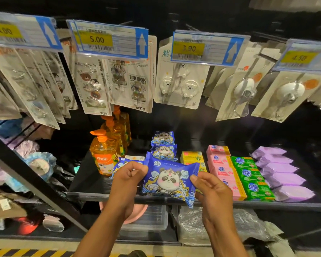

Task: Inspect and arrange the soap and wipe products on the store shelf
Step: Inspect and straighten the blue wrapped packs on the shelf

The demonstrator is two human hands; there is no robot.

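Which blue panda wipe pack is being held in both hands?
The front pack, panda facing up, pinched at its sides by the left hand and right hand; the other packs sit behind it.

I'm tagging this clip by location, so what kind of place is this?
Very likely a retail store's household aisle: yellow price tags hang over carded hook packs, and soap bars sit in rows on the shelf.
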